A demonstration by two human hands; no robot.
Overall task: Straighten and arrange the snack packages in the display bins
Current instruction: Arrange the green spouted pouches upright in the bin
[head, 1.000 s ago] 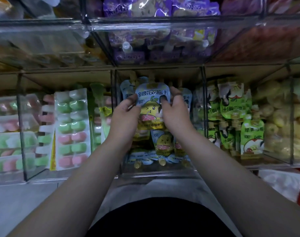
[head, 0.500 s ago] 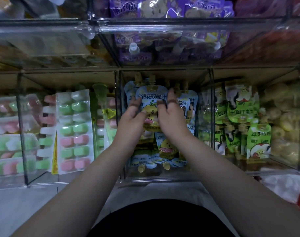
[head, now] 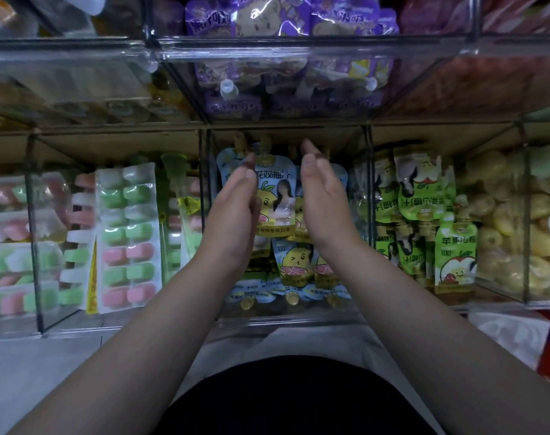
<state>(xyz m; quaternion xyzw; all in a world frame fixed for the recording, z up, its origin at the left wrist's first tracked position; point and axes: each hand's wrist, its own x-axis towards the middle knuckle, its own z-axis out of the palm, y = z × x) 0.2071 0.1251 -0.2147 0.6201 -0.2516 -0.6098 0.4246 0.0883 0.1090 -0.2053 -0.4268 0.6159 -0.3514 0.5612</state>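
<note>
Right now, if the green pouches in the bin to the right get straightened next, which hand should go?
Right, probably. The right hand is open beside the blue pouch, nearest the divider to the green pouches. The left hand, on the pouch's other side, would have to cross over both.

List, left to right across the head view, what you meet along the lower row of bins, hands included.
pink-and-green jelly cup trays → left hand → blue juice pouch → right hand → green juice pouches → yellow snacks
</note>
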